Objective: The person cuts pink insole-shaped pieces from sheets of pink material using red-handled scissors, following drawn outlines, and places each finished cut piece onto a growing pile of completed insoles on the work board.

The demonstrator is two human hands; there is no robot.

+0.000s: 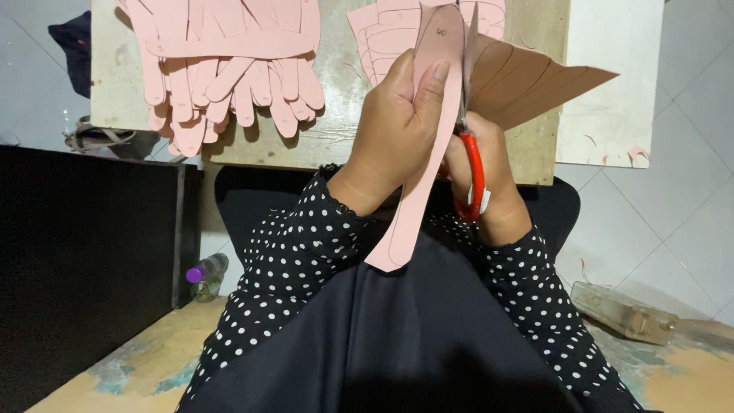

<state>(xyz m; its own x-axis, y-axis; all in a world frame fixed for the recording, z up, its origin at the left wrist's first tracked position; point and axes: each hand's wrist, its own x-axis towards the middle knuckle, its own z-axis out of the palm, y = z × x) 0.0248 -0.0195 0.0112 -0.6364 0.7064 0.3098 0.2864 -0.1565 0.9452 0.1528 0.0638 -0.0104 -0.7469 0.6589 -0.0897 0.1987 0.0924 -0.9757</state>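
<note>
The long pink sole-shaped paper cut-out point(428, 145) hung upright between the two hands, its rounded top held high and its narrow tail dropping toward the lap. The left hand point(394, 126) was raised with the wrist bent back, fingers curled closed around the strip's upper part and the thumb pressed flat on its face. Just right of it, the right hand point(489, 180) was closed through the loops of the red-handled scissors point(470, 164), whose blades pointed up along the strip's edge; how far the blades stood apart could not be told. Behind the scissors a tan cardboard sheet with traced outlines point(535, 76) fanned out to the right. Both forearms wore black sleeves with white dots. Beyond the left hand, a heap of pink cut shapes point(229, 69) lay on the worn wooden board point(336, 130).
</note>
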